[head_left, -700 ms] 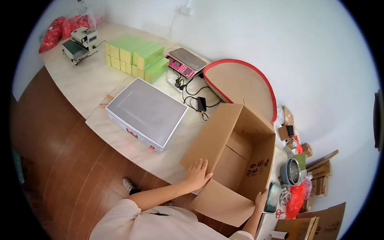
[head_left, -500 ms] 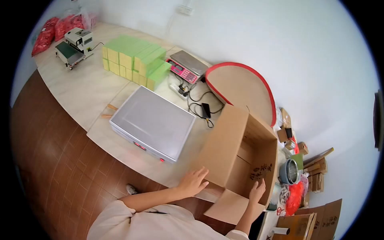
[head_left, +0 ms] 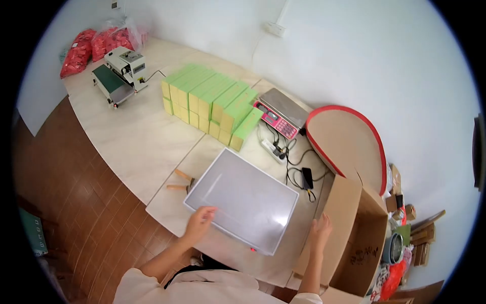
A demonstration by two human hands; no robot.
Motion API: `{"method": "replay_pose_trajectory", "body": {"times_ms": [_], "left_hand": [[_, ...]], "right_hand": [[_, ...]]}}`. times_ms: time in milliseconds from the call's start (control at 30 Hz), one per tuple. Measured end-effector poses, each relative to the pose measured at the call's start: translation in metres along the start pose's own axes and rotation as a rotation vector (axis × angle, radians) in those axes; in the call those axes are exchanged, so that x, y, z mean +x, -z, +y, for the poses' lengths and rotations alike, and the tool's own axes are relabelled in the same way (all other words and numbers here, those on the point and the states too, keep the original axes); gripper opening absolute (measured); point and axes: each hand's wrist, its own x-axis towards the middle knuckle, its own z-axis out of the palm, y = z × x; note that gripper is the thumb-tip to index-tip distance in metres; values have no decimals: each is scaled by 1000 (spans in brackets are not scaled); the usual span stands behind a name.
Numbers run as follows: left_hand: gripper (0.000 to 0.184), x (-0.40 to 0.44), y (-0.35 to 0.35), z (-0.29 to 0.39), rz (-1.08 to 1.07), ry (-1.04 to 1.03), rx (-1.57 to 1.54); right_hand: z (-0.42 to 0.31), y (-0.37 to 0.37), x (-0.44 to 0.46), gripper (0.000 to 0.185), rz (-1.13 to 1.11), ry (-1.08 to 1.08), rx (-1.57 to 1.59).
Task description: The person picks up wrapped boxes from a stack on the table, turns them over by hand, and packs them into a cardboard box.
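A flat grey-topped machine (head_left: 243, 197) with a white rim and a small red light at its front stands on the table before me. My left hand (head_left: 200, 224) is over its front left edge, fingers loosely bent and apart, holding nothing; whether it touches the top I cannot tell. My right hand (head_left: 320, 234) is open between the machine and a tall cardboard box (head_left: 331, 218) with its top open and handwriting inside. That hand overlaps the box's near left side in view, and contact is unclear. Two wooden handles (head_left: 178, 187) stick out behind the machine's left corner.
Stacked green and yellow boxes (head_left: 207, 101) stand at the back, beside a pink scale (head_left: 278, 116). Cables and a black adapter (head_left: 307, 178) lie near a red-rimmed round tray (head_left: 349, 144). A sealing machine (head_left: 119, 76) and red bags (head_left: 78, 53) are far left.
My view has turned left. My left hand has gone from beside the cardboard box to the grey machine's edge. My right hand has come away from the box opening to its left side.
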Motion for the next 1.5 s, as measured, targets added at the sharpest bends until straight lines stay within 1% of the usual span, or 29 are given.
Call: {"method": "replay_pose_trajectory", "body": {"times_ms": [33, 67, 100, 133, 167, 200, 267, 300, 400, 500, 567, 633, 700, 733, 800, 833, 933, 1000, 1033, 1067, 1100, 1133, 1167, 1200, 1267, 1333, 1400, 1433, 1500], "left_hand": [[21, 31, 36, 5, 71, 36, 69], [21, 46, 46, -6, 84, 43, 67], [20, 62, 48, -19, 144, -3, 12], [20, 86, 63, -20, 201, -64, -20], [20, 108, 77, -10, 217, -42, -13], [21, 130, 86, -3, 227, -12, -14], [22, 186, 103, 0, 272, -115, 89], [22, 213, 105, 4, 269, -123, 122], [26, 294, 109, 21, 222, -118, 153], [32, 387, 107, 5, 129, -201, 177], [35, 444, 99, 5, 95, -202, 205], [39, 485, 89, -2, 62, -185, 212], [46, 523, 83, -1, 19, -129, 325], [46, 535, 81, 0, 1, -134, 326], [50, 552, 76, 2, -134, -90, 350], [50, 558, 78, 2, -144, -92, 358], [55, 567, 81, 16, -262, -40, 234], [60, 568, 81, 36, -322, 127, 54], [60, 574, 77, 23, -327, 139, 46], [65, 582, 71, 9, -339, 82, -5], [70, 587, 65, -3, -351, 28, -58], [70, 587, 65, 7, -357, 34, -64], [70, 587, 64, 19, -331, 73, 64], [71, 587, 62, 28, -307, 109, 197], [69, 595, 57, 30, -292, 153, 152], [67, 599, 57, 36, -262, 196, 108], [63, 602, 61, 42, -354, 138, 140], [63, 604, 61, 45, -352, 140, 142], [67, 610, 61, 51, -468, 292, 81]], "right_hand": [[-36, -21, 22, 53, 9, -2, 46], [-53, -35, 34, 56, -11, 97, 107], [-67, -49, 45, 58, -40, 194, 156], [-94, -69, 59, 61, -112, 221, 208], [-121, -90, 69, 65, -182, 244, 257], [-144, -113, 78, 70, -224, 339, 284], [-192, -147, 90, 74, -300, 379, 360], [-210, -162, 97, 76, -321, 410, 392], [-255, -203, 124, 79, -340, 405, 434], [-288, -251, 152, 85, -291, 360, 425], [-312, -271, 175, 86, -258, 337, 426], [-323, -288, 193, 86, -245, 318, 404], [-334, -305, 212, 82, -246, 331, 374], [-337, -315, 220, 82, -238, 315, 368], [-338, -333, 236, 78, -302, 290, 418], [-341, -337, 241, 78, -297, 278, 422], [-340, -333, 254, 74, -373, 184, 472], [-337, -327, 266, 70, -368, 240, 456], [-336, -322, 268, 60, -396, 262, 459], [-329, -330, 271, 60, -402, 258, 451], [-316, -341, 273, 55, -399, 160, 570], [-315, -342, 277, 52, -390, 60, 690], [-313, -339, 283, 62, -467, -102, 724], [-312, -343, 289, 62, -466, -115, 720], [-310, -354, 303, 68, -464, -405, 979], [-311, -363, 316, 64, -473, -465, 1020], [-314, -371, 323, 66, -462, -481, 1008], [-315, -375, 325, 66, -464, -481, 1009], [-319, -380, 327, 67, -481, -538, 978]]}}
